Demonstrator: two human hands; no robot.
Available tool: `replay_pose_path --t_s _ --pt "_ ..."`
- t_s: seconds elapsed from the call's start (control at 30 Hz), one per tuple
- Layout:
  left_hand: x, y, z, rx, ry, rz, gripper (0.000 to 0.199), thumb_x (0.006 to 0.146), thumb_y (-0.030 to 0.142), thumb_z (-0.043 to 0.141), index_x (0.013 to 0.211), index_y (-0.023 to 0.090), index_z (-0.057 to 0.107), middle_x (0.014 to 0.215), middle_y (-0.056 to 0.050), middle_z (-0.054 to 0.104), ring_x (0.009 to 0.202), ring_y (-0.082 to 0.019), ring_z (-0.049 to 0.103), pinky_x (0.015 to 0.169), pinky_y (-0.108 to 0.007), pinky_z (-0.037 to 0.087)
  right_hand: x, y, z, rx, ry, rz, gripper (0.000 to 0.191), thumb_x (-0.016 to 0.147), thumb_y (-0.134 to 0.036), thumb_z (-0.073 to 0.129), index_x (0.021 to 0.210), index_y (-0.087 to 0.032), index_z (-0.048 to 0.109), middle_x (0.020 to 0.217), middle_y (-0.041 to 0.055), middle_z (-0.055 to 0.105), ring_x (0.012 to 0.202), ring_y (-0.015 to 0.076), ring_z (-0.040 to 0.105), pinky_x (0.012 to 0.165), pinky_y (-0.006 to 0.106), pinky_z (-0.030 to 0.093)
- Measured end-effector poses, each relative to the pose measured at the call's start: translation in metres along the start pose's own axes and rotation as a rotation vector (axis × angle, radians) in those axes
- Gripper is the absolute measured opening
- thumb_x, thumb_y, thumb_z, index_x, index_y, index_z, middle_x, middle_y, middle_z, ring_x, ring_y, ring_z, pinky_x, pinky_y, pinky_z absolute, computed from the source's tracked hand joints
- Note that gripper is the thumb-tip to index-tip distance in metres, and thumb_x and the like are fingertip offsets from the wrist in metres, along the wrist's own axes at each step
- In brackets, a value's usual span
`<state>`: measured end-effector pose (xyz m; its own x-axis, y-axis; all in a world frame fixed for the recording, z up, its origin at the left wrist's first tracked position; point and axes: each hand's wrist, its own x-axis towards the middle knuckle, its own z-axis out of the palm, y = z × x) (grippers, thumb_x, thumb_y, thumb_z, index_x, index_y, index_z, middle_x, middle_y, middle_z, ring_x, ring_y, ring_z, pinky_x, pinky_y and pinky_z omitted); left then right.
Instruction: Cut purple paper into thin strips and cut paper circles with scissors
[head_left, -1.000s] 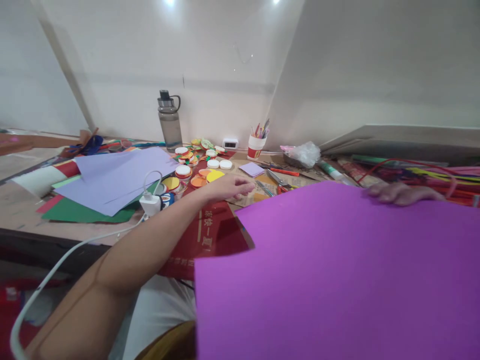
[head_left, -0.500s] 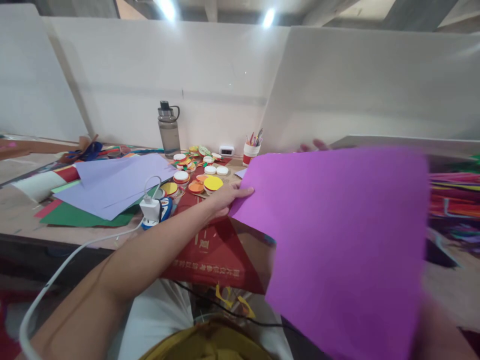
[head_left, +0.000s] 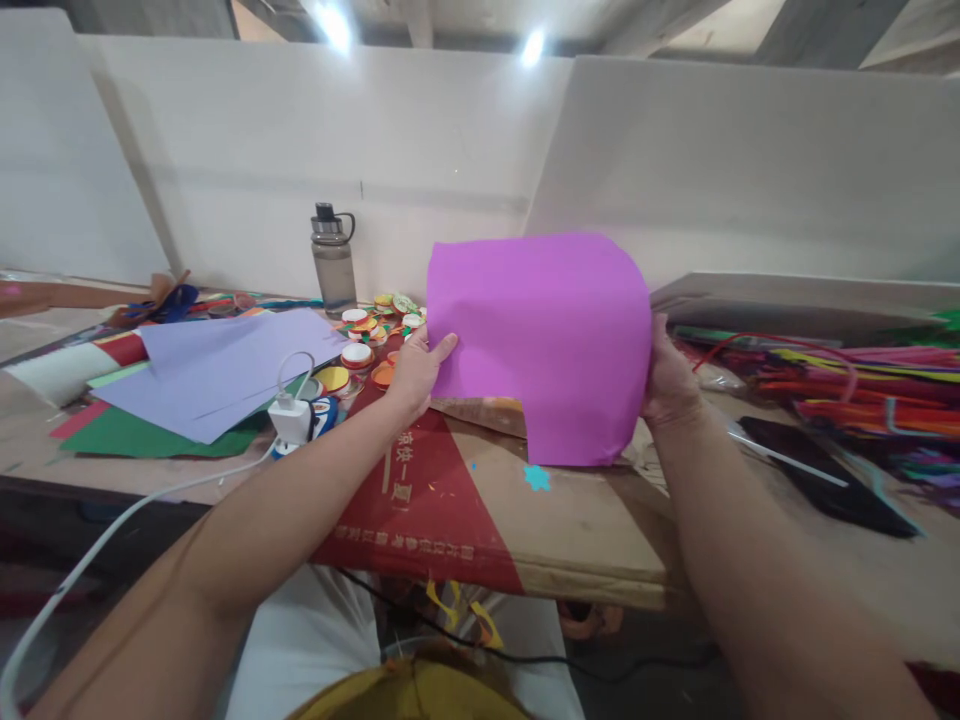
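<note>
A purple sheet (head_left: 540, 340) with a notch cut from its lower left side hangs between both hands above the cardboard-covered table (head_left: 577, 520). My left hand (head_left: 416, 372) grips its left edge, thumb on the front face. At the right edge my right hand (head_left: 670, 375) has hold of the sheet, with most of its fingers hidden behind it. The sheet's right side curves backward. Below it on the cardboard lies a small turquoise flower-shaped piece (head_left: 537, 477).
Left stand a bottle (head_left: 334, 265), round lids (head_left: 357, 355), lilac sheets (head_left: 225, 365) and a white charger (head_left: 294, 418) with its cable. On the right are a black phone-like object (head_left: 825, 475) and colourful pipe cleaners (head_left: 885, 390). Another person's arm (head_left: 60, 297) shows far left.
The purple sheet has moved away from the camera and leftward, its right side now bent back. My right hand, blurred low at the right before, has risen with the sheet's edge.
</note>
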<state>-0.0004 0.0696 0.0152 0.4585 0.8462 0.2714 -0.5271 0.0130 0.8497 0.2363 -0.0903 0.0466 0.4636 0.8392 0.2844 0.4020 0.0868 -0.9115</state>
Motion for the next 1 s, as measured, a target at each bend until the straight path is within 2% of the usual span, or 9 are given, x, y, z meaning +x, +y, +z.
replay_pose_path --t_s 0.07,0.13,0.27,0.37,0.47,0.6,0.7,0.83,1.0 --pt "0.003 0.002 -0.001 0.018 0.017 0.033 0.025 0.076 0.020 0.073 0.101 0.021 0.068 0.105 -0.004 0.075 0.088 -0.017 0.069 0.085 -0.032 0.054 0.002 0.006 -0.004 0.215 -0.058 0.160 0.053 0.100 -0.054 0.036 0.104 -0.013 0.068 0.101 0.0102 0.074 0.091 0.0211 0.070 0.078 0.036 0.055" --pt "0.007 0.003 -0.003 0.019 0.047 0.055 0.023 0.077 0.019 0.072 0.100 0.020 0.068 0.105 -0.004 0.075 0.089 -0.017 0.068 0.087 -0.031 0.053 0.002 0.011 -0.003 0.357 -0.131 0.280 0.032 0.087 -0.045 0.064 0.098 -0.014 0.069 0.093 0.0067 0.076 0.082 0.0181 0.071 0.076 0.032 0.055" --pt "0.014 0.010 -0.007 -0.068 0.120 0.044 0.018 0.080 0.020 0.070 0.098 0.020 0.066 0.098 -0.001 0.075 0.088 -0.014 0.067 0.090 -0.029 0.052 0.007 0.020 0.014 0.315 -0.092 0.307 0.036 0.057 -0.017 0.087 0.089 -0.016 0.070 0.081 0.0012 0.075 0.067 0.0152 0.069 0.071 0.028 0.057" --pt "0.012 0.017 -0.006 -0.260 0.027 -0.071 0.029 0.093 0.043 0.056 0.101 0.018 0.066 0.092 -0.002 0.075 0.087 -0.014 0.067 0.091 -0.031 0.052 0.013 0.024 0.028 0.376 0.042 0.251 0.031 0.060 -0.017 0.085 0.087 -0.020 0.068 0.079 -0.0014 0.074 0.070 0.0153 0.070 0.074 0.029 0.059" --pt "0.002 0.016 0.000 -0.342 -0.107 -0.202 0.044 0.092 0.057 0.052 0.098 0.016 0.067 0.090 -0.007 0.074 0.094 -0.020 0.069 0.093 -0.037 0.053 0.015 0.027 0.038 0.423 0.070 0.225 0.030 0.063 -0.017 0.083 0.087 -0.021 0.067 0.079 -0.0028 0.075 0.071 0.0139 0.069 0.077 0.027 0.059" --pt "-0.009 0.004 0.008 -0.338 -0.160 -0.425 0.033 0.088 0.046 0.064 0.083 0.013 0.066 0.084 -0.010 0.072 0.090 -0.020 0.071 0.088 -0.032 0.055 0.012 0.029 0.052 0.447 0.060 0.216 0.032 0.061 -0.020 0.083 0.089 -0.019 0.067 0.082 0.0003 0.076 0.070 0.0154 0.069 0.074 0.029 0.059" --pt "-0.013 -0.004 0.010 -0.281 -0.127 -0.495 0.021 0.089 0.031 0.065 0.078 0.012 0.065 0.075 -0.008 0.070 0.069 -0.014 0.068 0.072 -0.025 0.056 0.010 0.031 0.063 0.423 0.053 0.244 0.031 0.059 -0.019 0.082 0.087 -0.019 0.068 0.085 0.0029 0.076 0.068 0.0165 0.069 0.071 0.030 0.059" --pt "-0.015 -0.015 0.011 -0.104 -0.041 -0.524 0.003 0.084 0.010 0.066 0.083 0.008 0.068 0.073 -0.009 0.072 0.059 -0.014 0.065 0.066 -0.027 0.056 0.004 0.031 0.078 0.367 0.009 0.277 0.028 0.061 -0.021 0.082 0.086 -0.019 0.070 0.086 0.0064 0.077 0.068 0.0200 0.070 0.067 0.035 0.059" --pt "-0.015 -0.029 0.008 -0.005 0.069 -0.491 0.006 0.077 0.002 0.070 0.082 0.004 0.071 0.071 -0.011 0.073 0.060 -0.015 0.065 0.072 -0.030 0.056 -0.003 0.026 0.087 0.298 -0.060 0.218 0.033 0.066 -0.025 0.080 0.096 -0.020 0.069 0.103 0.0101 0.076 0.082 0.0238 0.071 0.072 0.038 0.059"
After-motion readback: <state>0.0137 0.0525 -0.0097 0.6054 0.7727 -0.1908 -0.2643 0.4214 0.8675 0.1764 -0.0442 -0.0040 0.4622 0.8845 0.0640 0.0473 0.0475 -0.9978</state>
